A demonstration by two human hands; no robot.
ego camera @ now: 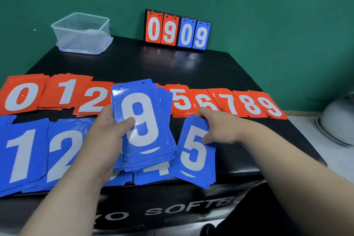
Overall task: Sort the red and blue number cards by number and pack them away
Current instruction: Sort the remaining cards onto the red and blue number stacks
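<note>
1. Blue piles 1 (23, 155) and 2 (63, 151): front row, far left, flat on the black tabletop (134, 63).
2. Red piles 0 (21, 96), 1 (67, 92), 2 (93, 99): back row, edges overlapping.
3. Clear tub (82, 32): rear left corner, against the green wall.
4. Left hand (107, 136): fingers clamped on a blue stack (142, 120), 9 on top, thumb on its face. The stack blocks the red row between 2 and 5.
5. Blue 4 (153, 174): under the stack, mostly covered.
6. Scoreboard (177, 30): upright at the rear, reading 0909.
7. Right hand (216, 126): fingers pinching the top edge of blue 5 (193, 151), just beside the stack.
8. Red piles 5 (181, 99) to 9 (272, 107): back row, overlapping, behind the right hand.
9. White object (339, 120): off the tabletop, far right, unclear.
</note>
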